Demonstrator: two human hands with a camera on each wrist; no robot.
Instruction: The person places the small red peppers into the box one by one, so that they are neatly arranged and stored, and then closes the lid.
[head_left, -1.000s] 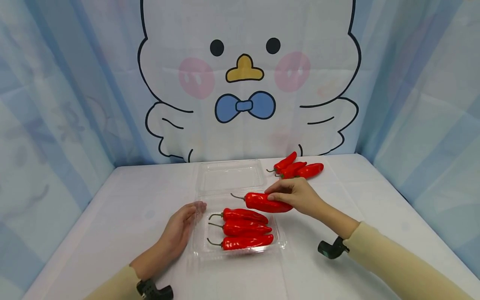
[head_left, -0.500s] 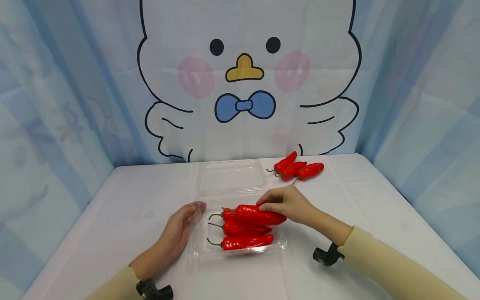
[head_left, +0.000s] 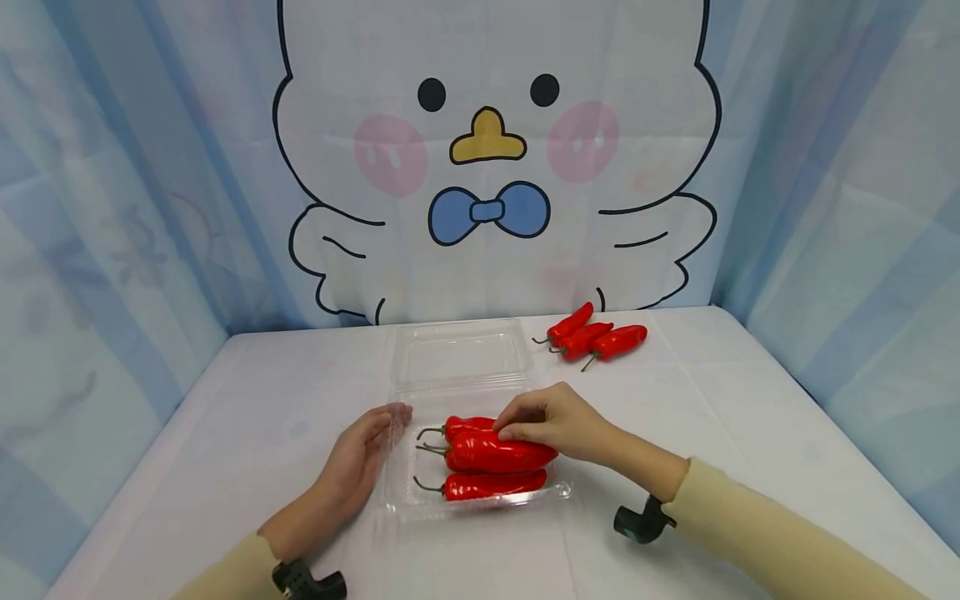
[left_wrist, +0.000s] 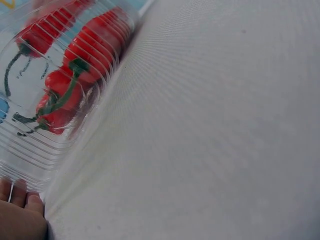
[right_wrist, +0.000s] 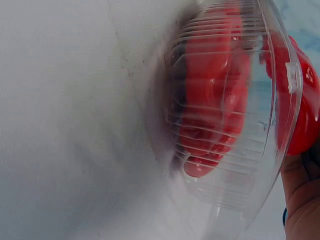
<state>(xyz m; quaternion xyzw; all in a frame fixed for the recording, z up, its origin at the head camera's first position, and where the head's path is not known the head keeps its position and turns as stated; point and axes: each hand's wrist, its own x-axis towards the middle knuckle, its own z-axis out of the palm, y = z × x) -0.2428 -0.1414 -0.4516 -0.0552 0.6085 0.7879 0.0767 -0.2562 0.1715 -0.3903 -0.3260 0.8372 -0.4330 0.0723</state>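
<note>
My right hand (head_left: 558,421) pinches a red chili pepper (head_left: 491,452) by its right end, over a clear plastic clamshell box (head_left: 401,500). The held pepper overlaps the middle one of the peppers below. A pepper (head_left: 495,483) lies at the box's front, and another (head_left: 457,427) shows behind the held one. At the box's left wall my left hand (head_left: 363,454) rests with its fingers straight against the plastic. The left wrist view shows the green stem (left_wrist: 65,95) of a pepper through the ribbed wall. In the right wrist view the held pepper (right_wrist: 305,100) is above the rim.
The box's lid (head_left: 461,354) lies folded back behind it, open. Three more red peppers (head_left: 588,333) lie at the back right of the white table (head_left: 675,400). A blue curtain with a cartoon bird (head_left: 487,150) hangs behind the table.
My right hand has brought the held pepper forward, down and slightly left, from above the box's back part to over the middle pepper. The left hand has stayed at the box wall.
</note>
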